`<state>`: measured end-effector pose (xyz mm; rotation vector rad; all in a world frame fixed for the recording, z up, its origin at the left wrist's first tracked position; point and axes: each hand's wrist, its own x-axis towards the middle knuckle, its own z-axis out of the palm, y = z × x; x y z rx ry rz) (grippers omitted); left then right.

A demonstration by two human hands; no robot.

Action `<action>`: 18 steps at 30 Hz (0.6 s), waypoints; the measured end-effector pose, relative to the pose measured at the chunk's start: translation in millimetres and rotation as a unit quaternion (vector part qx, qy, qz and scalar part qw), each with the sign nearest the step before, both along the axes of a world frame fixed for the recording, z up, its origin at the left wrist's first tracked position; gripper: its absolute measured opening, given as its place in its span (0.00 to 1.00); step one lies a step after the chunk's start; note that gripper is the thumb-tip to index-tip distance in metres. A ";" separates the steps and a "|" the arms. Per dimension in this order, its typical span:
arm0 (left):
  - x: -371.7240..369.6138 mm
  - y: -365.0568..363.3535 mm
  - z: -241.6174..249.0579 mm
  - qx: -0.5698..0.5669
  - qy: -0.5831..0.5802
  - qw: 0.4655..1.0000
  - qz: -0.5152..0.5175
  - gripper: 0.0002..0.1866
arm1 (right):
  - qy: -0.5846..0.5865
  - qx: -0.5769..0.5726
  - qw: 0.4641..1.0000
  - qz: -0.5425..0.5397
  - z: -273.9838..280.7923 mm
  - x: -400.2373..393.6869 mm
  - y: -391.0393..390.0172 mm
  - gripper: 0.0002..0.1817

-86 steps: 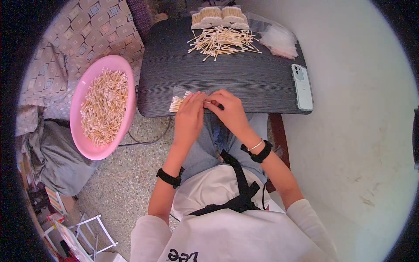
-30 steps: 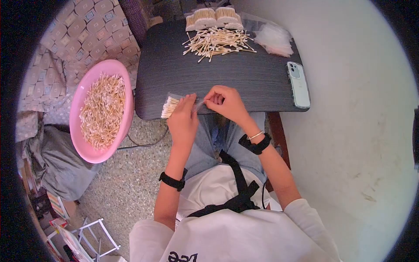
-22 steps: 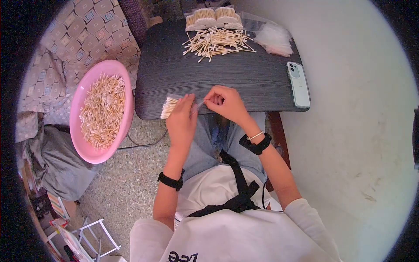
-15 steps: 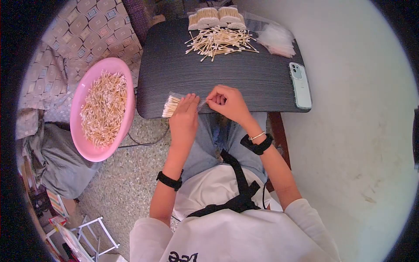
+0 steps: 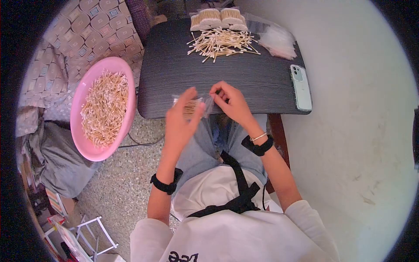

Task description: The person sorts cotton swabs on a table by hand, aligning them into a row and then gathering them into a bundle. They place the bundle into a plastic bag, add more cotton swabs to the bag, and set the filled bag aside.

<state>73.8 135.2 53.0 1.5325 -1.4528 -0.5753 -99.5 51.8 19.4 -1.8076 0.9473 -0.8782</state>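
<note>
A clear plastic bag of cotton swabs point(image 5: 190, 107) lies at the table's near edge, partly hidden by my left hand point(image 5: 180, 124). That hand is slightly blurred, its thumb and fingers spread apart over the bag; whether they touch it is hard to tell. My right hand point(image 5: 231, 104) is closed in a pinch on the loose, see-through end of the bag, with the other fingers curled. Farther back on the table is a loose heap of cotton swabs point(image 5: 221, 43). Behind it, filled packs of swabs point(image 5: 218, 18) are stacked.
A pink basin point(image 5: 77, 118) full of swabs stands left of the dark table point(image 5: 161, 65). Clear plastic bags point(image 5: 278, 41) lie at the table's back right, with a phone point(image 5: 301, 87) along its right edge. A pale wall point(image 5: 358, 113) rises on the right.
My left hand has gone from lying flat on the bag to spread fingers over it. The bag has shifted right, and my right hand has moved slightly right, still pinching its end.
</note>
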 end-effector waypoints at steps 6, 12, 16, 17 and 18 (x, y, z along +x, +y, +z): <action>50.1 -17.8 -41.5 -0.034 -0.191 0.973 0.127 0.18 | -0.065 0.072 0.995 -0.031 1.2 3.1 -1.3 0.13; 39.5 -17.5 -29.7 -0.015 -0.126 0.988 0.084 0.10 | 0.024 0.034 0.999 -0.021 14.5 6.3 3.7 0.21; 44.6 -20.2 -25.0 -0.014 -0.054 0.998 0.023 0.08 | -0.036 0.039 0.999 -0.009 1.1 5.1 -0.2 0.21; 44.3 -21.8 -23.1 0.004 0.021 1.000 0.002 0.08 | -0.070 0.041 0.997 0.000 -1.1 3.3 -2.6 0.19; 43.1 -22.6 -22.3 0.021 0.098 0.995 -0.019 0.08 | -0.103 0.043 0.994 0.009 1.4 3.5 -3.4 0.18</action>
